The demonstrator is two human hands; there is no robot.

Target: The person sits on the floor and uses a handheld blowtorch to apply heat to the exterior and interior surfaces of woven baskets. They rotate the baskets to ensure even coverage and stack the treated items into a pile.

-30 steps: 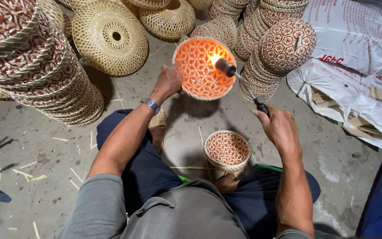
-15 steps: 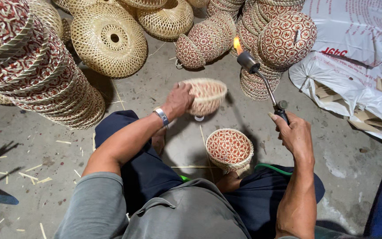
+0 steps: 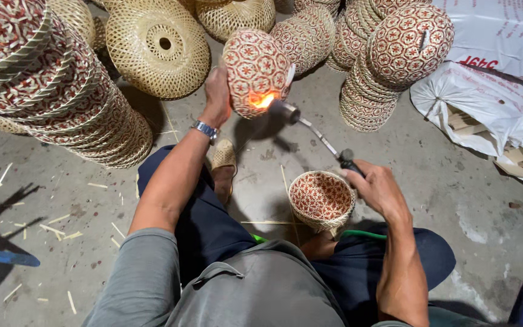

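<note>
My left hand (image 3: 217,91) holds a small woven basket (image 3: 254,69) with a red and cream star pattern, turned so its rounded outside faces me. My right hand (image 3: 378,189) grips the black handle of a gas torch (image 3: 310,126). The torch's orange flame (image 3: 263,99) licks the basket's lower side. A second patterned basket (image 3: 322,198) stands upright on the floor between my legs, just left of my right hand. A green hose (image 3: 363,234) runs from under that hand across my thigh.
Tall stacks of patterned baskets lie at the left (image 3: 55,85) and at the back right (image 3: 394,54). A plain natural-coloured woven shade (image 3: 157,47) leans behind. White sacks (image 3: 491,91) lie at the right. Bamboo slivers (image 3: 55,227) litter the concrete floor.
My left hand has turned the basket from open side facing me to its outside and lifted it. My right hand has swung the torch left, putting the flame onto the basket's side.
</note>
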